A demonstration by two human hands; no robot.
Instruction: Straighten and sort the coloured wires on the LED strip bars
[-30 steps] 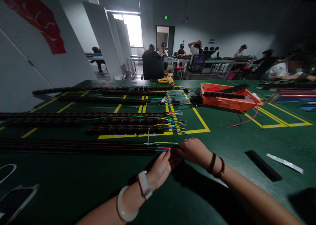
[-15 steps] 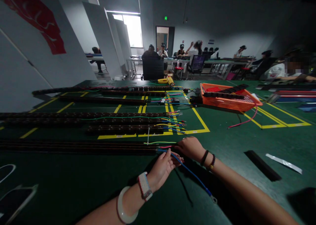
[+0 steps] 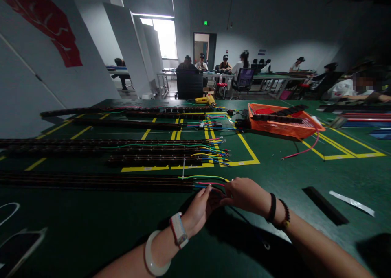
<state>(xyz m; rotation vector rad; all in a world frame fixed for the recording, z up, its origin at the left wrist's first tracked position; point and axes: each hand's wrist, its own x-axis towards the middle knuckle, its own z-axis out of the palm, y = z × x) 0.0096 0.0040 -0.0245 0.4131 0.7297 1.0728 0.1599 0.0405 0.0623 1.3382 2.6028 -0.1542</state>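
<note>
Long dark wire bundles [image 3: 122, 183] lie across the green table, with red, blue and yellow-green wire ends at their right. My left hand [image 3: 200, 209] is closed on the blue wire [image 3: 200, 186] at the ends of the nearest bundle, thumb on top. Just right of it, my right hand [image 3: 244, 194] has curled fingers near the tip of the yellow-green wire [image 3: 210, 177]; what they hold is hidden. In shadow below my right hand, a ring terminal [image 3: 266, 245] shows faintly.
Further bundles [image 3: 159, 160] lie behind, over yellow tape outlines. An orange basket [image 3: 284, 128] and a yellow heat gun [image 3: 206, 100] are at the back. A black strip [image 3: 325, 204] and a white strip [image 3: 351, 202] lie right. Several people sit beyond.
My right hand has moved right and slightly down, uncovering more of the yellow-green and red wires. The blue wire's free length is now in shadow. My left hand has barely moved.
</note>
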